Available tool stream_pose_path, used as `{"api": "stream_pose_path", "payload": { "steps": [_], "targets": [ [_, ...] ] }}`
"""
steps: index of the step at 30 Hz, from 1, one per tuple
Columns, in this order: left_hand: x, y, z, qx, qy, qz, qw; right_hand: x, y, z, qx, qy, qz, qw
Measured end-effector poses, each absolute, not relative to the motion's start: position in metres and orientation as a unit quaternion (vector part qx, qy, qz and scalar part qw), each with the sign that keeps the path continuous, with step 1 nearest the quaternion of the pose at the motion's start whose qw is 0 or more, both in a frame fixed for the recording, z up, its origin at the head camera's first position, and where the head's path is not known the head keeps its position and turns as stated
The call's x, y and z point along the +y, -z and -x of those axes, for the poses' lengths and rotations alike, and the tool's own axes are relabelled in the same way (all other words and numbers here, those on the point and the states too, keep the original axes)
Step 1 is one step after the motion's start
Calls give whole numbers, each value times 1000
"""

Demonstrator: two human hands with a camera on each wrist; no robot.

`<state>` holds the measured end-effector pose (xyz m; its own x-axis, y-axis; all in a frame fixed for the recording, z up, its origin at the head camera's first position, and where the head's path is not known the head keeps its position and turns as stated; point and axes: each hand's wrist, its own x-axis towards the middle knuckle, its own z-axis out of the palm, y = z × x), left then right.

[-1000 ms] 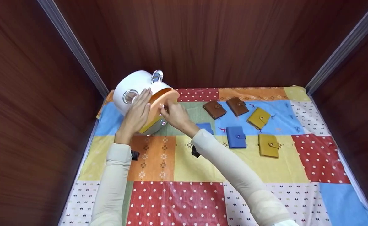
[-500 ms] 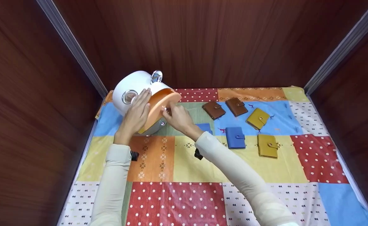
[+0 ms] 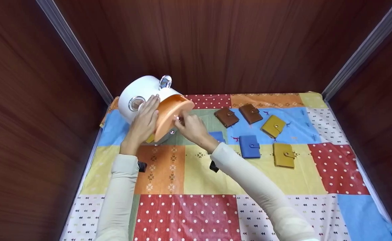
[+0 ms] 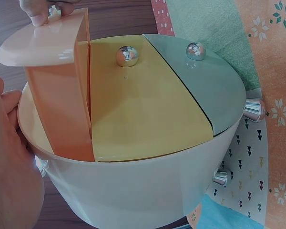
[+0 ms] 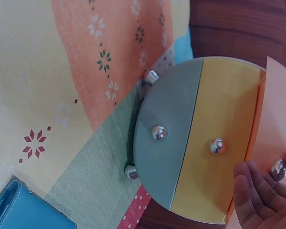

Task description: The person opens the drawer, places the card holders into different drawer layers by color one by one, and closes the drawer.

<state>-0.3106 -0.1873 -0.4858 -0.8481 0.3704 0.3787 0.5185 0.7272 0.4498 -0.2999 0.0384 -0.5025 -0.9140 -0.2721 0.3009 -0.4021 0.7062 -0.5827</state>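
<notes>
A white rounded drawer box (image 3: 137, 88) with silver feet lies tipped at the back left. Its front has an orange drawer (image 4: 59, 105), a yellow drawer (image 4: 148, 109) and a grey-green drawer (image 4: 212, 81), each with a round silver knob. The orange drawer stands well out of the box, while the other two fronts sit flush. My right hand (image 3: 194, 129) pinches the orange drawer's knob (image 5: 279, 169), its other fingers curled beside it. My left hand (image 3: 144, 122) rests with straight fingers on the white shell, near the orange drawer's opening.
Right of the box lie small snap wallets: two brown wallets (image 3: 226, 117), two mustard wallets (image 3: 284, 155) and two blue wallets (image 3: 249, 146). One blue wallet (image 3: 217, 135) is partly hidden by my right forearm. Wood-patterned walls (image 3: 202, 43) enclose the patchwork cloth (image 3: 189, 214).
My right hand has drawn the orange drawer farther out, toward the lower right, and its front now covers more of the yellow drawer in the head view. The left hand stays on the box.
</notes>
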Motion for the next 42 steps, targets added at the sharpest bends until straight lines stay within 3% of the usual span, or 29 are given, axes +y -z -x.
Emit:
{"api": "stream_pose_path", "payload": {
  "steps": [42],
  "targets": [
    [-187,487,311,-918,287,238,134,65,514,275,-902,-370,-195,102]
  ]
}}
